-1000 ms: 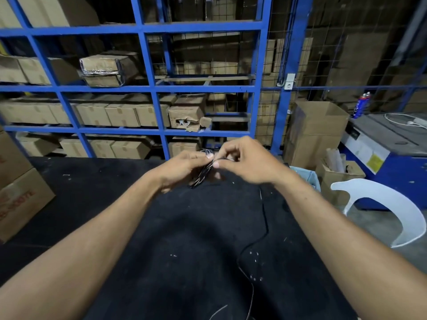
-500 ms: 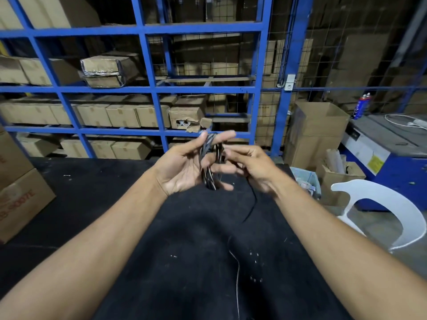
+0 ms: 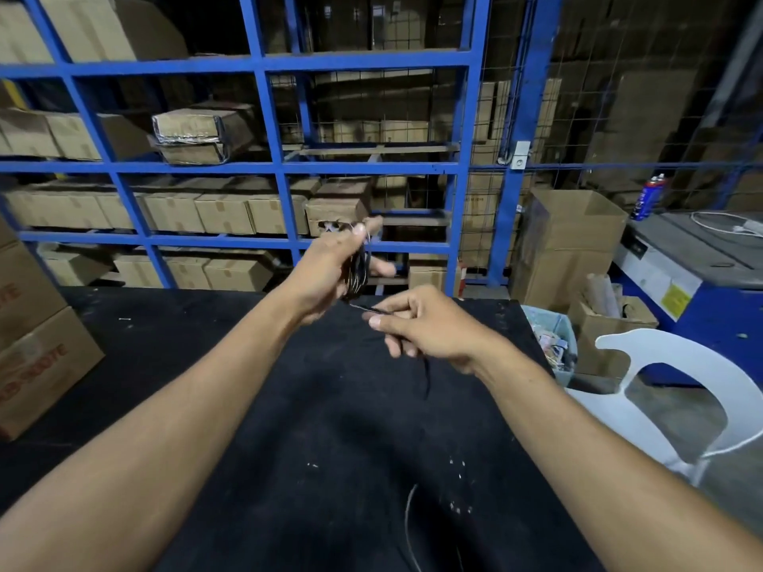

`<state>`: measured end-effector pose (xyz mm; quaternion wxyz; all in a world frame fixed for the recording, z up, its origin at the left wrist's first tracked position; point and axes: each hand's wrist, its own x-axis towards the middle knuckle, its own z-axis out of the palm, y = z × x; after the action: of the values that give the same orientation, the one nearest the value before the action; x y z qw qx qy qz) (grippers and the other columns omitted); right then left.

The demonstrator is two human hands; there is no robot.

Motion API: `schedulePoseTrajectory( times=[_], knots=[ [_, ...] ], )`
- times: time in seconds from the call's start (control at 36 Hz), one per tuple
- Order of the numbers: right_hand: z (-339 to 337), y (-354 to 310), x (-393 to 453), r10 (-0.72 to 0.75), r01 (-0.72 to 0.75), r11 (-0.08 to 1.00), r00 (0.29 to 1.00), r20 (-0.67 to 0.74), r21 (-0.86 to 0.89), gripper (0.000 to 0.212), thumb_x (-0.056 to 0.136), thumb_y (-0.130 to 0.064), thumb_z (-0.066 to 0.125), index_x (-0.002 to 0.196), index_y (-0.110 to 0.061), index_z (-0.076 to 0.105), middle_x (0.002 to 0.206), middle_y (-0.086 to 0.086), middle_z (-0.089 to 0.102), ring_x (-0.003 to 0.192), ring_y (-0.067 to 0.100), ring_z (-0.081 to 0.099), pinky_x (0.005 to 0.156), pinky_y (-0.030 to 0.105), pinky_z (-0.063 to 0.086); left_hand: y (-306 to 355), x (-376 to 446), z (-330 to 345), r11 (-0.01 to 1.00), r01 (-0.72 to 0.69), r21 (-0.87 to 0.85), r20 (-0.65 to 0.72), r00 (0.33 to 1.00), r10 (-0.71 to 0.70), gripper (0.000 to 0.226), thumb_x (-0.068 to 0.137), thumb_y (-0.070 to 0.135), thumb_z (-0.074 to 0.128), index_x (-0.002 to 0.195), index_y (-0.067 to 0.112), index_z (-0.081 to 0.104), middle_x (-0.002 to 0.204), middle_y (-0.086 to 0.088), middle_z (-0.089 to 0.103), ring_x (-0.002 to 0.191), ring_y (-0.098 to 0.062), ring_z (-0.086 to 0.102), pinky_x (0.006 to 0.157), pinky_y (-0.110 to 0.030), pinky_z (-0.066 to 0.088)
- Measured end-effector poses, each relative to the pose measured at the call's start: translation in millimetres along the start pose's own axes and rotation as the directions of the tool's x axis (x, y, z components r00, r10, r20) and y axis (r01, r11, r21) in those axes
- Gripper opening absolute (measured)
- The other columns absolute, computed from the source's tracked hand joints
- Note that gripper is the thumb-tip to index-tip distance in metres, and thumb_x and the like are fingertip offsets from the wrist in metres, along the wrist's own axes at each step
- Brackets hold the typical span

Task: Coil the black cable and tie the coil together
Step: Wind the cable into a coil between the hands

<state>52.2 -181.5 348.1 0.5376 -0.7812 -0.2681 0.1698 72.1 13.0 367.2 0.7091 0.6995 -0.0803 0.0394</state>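
The fingers of the left hand are closed around the coil, a small bundle of loops of the black cable held upright above the far part of the dark table. To the right and a little lower, the right hand pinches the free strand between thumb and forefinger, close to the bottom of the coil. From this hand the rest of the cable hangs down and lies along the table toward the person (the end I cannot see). I judge the coiling is in progress, not the tying. The next move probably needs the right hand to bring the strand up and lay one more loop into the left hand, without twisting.
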Motion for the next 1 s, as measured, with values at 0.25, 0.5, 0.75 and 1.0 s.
schedulePoseTrajectory(
  times=[0.25,0.5,0.75,1.0],
  knots=[
    [-43.6,-39.2,10.3,-0.355,0.309,0.888,0.931,-0.083,-0.341,0.009,0.090,-0.001,0.075,0.092,-0.006,0.082,0.053,-0.022,0.063,0.053,-0.002,0.059,0.062,0.016,0.047,-5.0,-20.8,5.1,0.922,0.095,0.375,0.245,0.949,-0.197,0.046,0.105,0.043,0.040,0.116,0.012,0.072,0.089,-0.022,0.079,0.098,-0.050,0.068,0.085,-0.049,0.043],
    [-59.5,-23.3,19.8,-0.318,0.363,0.880,0.929,-0.188,0.306,0.007,0.089,0.005,0.073,0.092,-0.001,0.071,0.066,-0.001,0.071,0.059,0.006,0.064,0.051,0.013,0.047,11.3,-36.6,5.8,0.931,0.345,-0.118,0.529,0.816,-0.235,0.054,0.110,0.040,0.031,0.153,0.009,0.046,0.056,-0.001,0.044,0.107,-0.044,0.073,0.112,-0.081,0.019],
    [-46.5,4.6,29.1,-0.214,0.341,0.841,0.923,-0.321,0.420,0.007,0.085,-0.006,0.079,0.080,-0.011,0.077,0.070,0.002,0.071,0.058,0.013,0.052,0.050,0.013,0.044,6.7,-37.8,7.1,0.838,0.471,-0.276,0.624,0.751,-0.217,0.054,0.111,0.038,0.029,0.148,0.005,0.050,0.051,0.002,0.043,0.100,-0.037,0.077,0.111,-0.084,0.012],
    [-16.9,44.1,25.9,-0.008,0.139,0.873,0.963,-0.271,0.468,0.020,0.101,-0.010,0.065,0.115,-0.009,0.078,0.075,0.005,0.074,0.059,0.010,0.053,0.050,0.018,0.035,27.3,-28.2,9.3,0.764,0.299,-0.572,0.483,0.875,0.019,0.060,0.111,0.043,0.028,0.161,0.011,0.029,0.053,0.006,0.049,0.113,-0.030,0.073,0.105,-0.079,0.031]
  ],
)
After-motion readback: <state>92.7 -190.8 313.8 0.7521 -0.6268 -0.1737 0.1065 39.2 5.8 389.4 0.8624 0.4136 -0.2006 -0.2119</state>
